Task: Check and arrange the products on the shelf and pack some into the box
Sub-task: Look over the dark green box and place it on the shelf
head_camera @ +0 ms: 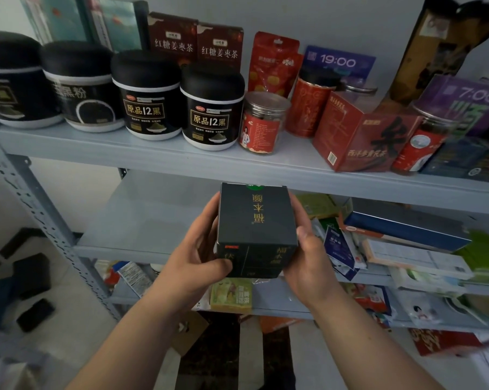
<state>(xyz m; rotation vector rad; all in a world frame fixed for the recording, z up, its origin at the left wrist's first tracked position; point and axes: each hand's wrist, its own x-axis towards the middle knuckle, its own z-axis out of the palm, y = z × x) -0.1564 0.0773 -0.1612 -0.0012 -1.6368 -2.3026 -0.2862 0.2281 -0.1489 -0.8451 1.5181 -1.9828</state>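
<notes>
The dark carton (256,220) is held clear of the shelf board (153,215) that lies beyond the fingertips, and both hands are clamped on it, 1 per side. The left hand (194,257) wraps the left wall with its thumb on the near face. The right hand (308,257) wraps the right wall with its thumb at the upper edge. The carton looks like stiff matte paperboard, probably light, not slippery, with corners liable to crush. Grip it on 2 opposite walls, not on the end flaps. The gold-lettered face points up. The lettering runs away from the wrists and reads inverted. The carton is nearly cubic, and its slightly longer axis appears to run from the wrists towards the fingertips.
</notes>
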